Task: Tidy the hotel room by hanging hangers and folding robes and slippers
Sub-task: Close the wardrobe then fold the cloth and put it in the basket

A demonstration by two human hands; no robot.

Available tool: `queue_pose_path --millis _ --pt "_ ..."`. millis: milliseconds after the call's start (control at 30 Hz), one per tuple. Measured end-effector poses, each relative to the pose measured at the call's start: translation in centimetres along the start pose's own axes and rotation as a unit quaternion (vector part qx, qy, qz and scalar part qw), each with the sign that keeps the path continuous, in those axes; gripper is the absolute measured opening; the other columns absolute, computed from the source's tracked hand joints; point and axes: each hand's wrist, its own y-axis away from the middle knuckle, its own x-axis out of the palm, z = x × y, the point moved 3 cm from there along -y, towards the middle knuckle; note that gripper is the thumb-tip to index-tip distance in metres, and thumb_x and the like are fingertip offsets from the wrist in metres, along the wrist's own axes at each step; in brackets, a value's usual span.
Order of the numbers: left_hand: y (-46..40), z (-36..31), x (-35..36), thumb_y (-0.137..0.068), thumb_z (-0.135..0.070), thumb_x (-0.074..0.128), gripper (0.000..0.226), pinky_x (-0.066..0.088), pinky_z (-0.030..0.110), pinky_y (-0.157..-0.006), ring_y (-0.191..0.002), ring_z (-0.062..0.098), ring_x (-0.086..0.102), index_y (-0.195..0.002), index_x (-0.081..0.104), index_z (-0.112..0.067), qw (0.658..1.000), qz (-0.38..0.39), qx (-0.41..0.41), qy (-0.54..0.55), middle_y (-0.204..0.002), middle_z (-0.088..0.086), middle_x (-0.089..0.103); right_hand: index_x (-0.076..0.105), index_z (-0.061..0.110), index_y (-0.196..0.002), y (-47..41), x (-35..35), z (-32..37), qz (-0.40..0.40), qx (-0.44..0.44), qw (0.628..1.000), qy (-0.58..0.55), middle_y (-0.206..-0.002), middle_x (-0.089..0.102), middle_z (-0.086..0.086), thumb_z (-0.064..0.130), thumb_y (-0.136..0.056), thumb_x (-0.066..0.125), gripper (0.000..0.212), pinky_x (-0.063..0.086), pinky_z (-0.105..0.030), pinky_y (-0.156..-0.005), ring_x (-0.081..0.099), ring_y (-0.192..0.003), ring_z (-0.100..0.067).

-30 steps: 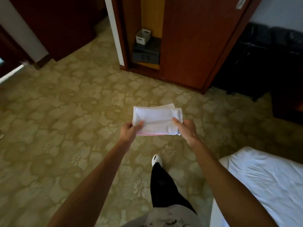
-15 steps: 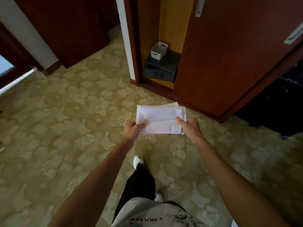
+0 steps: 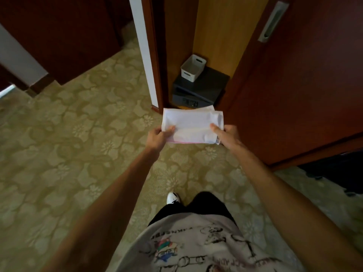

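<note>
You hold the white bundle (image 3: 191, 125) out in front at about waist height, over the carpet (image 3: 78, 134), just short of the open closet (image 3: 212, 36). Left hand (image 3: 158, 137) pinches its left near corner, thumb on top; right hand (image 3: 227, 136) pinches the right near corner, thumb on top too. Both grips closed on the bundle, nothing loose. Looks like folded slippers or a wrapped pack, can't tell which; a thin pink edge runs along the near side. Judging by the flat, slightly sagging shape: light, soft, floppy, not fragile, layers may slide apart if you let one corner go. Keep hold at both near corners, or slide one palm under the middle if you need a hand free. Inside the closet, low down, a dark safe (image 3: 200, 89) with a small white bin (image 3: 193, 67) on top; the sliding door (image 3: 304, 85) with its handle (image 3: 272, 21) is to the right. Versus a second ago: you have stepped closer, the closet is much bigger and nearer in view, the bed has gone out of view at lower right, and the grip and bundle shape are unchanged.
</note>
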Motion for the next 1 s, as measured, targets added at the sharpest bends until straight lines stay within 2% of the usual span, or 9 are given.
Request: queue_pose_path --millis 133,233,300,367,433,533,633,800,1000 --pt "-7.3 -3.2 1.8 -0.087 -0.025 0.076 0.021 0.056 0.025 -0.068 -0.082 0.016 0.072 -0.098 0.074 -0.007 1.0 0.012 -0.018 0.0 -0.092 0.004 0.076 0.07 -0.005 -0.089 -7.1 -0.2 3.6 -0.008 0.002 1.0 -0.018 -0.082 0.069 -0.011 0.037 -0.09 0.071 0.042 0.049 -0.035 -0.063 0.066 -0.074 -0.022" --pt "-13.4 -5.1 3.4 -0.089 -0.021 0.074 0.011 0.055 0.021 -0.065 -0.075 0.01 0.07 -0.093 0.073 -0.011 0.999 0.023 -0.025 0.003 -0.088 0.0 0.073 0.07 0.001 -0.086 -13.0 0.1 5.3 -0.007 0.017 1.0 -0.021 -0.083 0.07 -0.008 0.036 -0.09 0.071 0.036 0.051 -0.03 -0.062 0.066 -0.071 -0.017" --pt "-17.8 -5.9 4.7 -0.09 -0.023 0.073 0.018 0.056 0.023 -0.068 -0.083 0.015 0.07 -0.101 0.072 -0.009 0.999 0.027 -0.032 -0.001 -0.094 0.002 0.073 0.071 0.009 -0.087 -17.2 0.3 6.4 -0.002 0.021 0.999 -0.025 -0.087 0.072 -0.006 0.036 -0.09 0.071 0.028 0.056 -0.033 -0.065 0.069 -0.074 -0.016" --pt "-22.3 -6.6 6.0 -0.089 -0.025 0.073 0.028 0.058 0.029 -0.076 -0.093 0.023 0.071 -0.109 0.071 -0.005 0.999 0.032 -0.037 -0.004 -0.103 0.007 0.073 0.072 0.008 -0.09 -21.9 0.3 7.2 -0.007 0.026 0.999 -0.026 -0.092 0.074 -0.009 0.037 -0.09 0.071 0.028 0.059 -0.039 -0.075 0.072 -0.083 -0.022" --pt "-26.7 -7.5 7.4 -0.09 -0.025 0.073 0.021 0.059 0.034 -0.082 -0.094 0.024 0.071 -0.105 0.071 -0.01 0.998 0.032 -0.047 -0.005 -0.103 0.008 0.073 0.073 0.005 -0.096 -27.1 0.2 8.0 -0.016 0.035 0.999 -0.033 -0.096 0.074 -0.011 0.035 -0.089 0.072 0.03 0.059 -0.041 -0.08 0.072 -0.088 -0.025" --pt "-32.4 -9.4 9.3 -0.089 -0.022 0.074 0.009 0.06 0.032 -0.079 -0.084 0.018 0.07 -0.094 0.07 -0.016 0.999 0.014 -0.05 -0.003 -0.094 0.004 0.073 0.074 0.003 -0.101 -34.4 1.2 9.3 -0.028 0.047 0.998 -0.028 -0.096 0.074 -0.01 0.037 -0.087 0.074 0.037 0.059 -0.043 -0.084 0.071 -0.091 -0.024" --pt "-38.4 -9.5 11.0 -0.089 -0.021 0.074 0.013 0.057 0.023 -0.067 -0.078 0.013 0.068 -0.097 0.07 -0.011 0.997 -0.008 -0.079 -0.011 -0.091 0.002 0.071 0.072 0.004 -0.109 -40.6 1.9 10.8 -0.03 0.04 0.999 0.002 -0.101 0.073 -0.008 0.038 -0.087 0.072 0.041 0.058 -0.04 -0.083 0.071 -0.098 -0.024" --pt "-48.4 -8.2 12.8 -0.089 -0.02 0.076 0.014 0.054 0.022 -0.059 -0.059 0.003 0.067 -0.097 0.069 -0.01 0.993 -0.053 -0.103 -0.001 -0.08 -0.002 0.07 0.072 0.006 -0.111 -51.8 3.8 12.9 -0.003 0.01 0.997 0.082 -0.107 0.073 -0.007 0.044 -0.088 0.067 0.045 0.055 -0.034 -0.076 0.069 -0.098 -0.022" --pt "-58.8 -6.7 14.3 -0.086 -0.025 0.078 0.032 0.055 0.022 -0.059 -0.068 0.007 0.07 -0.11 0.071 -0.005 0.99 -0.078 -0.121 -0.006 -0.084 -0.001 0.072 0.07 0.006 -0.115 -62.7 6.7 13.1 -0.019 0.014 0.991 0.129 -0.111 0.072 -0.009 0.044 -0.091 0.065 0.045 0.046 -0.027 -0.069 0.069 -0.099 -0.023"
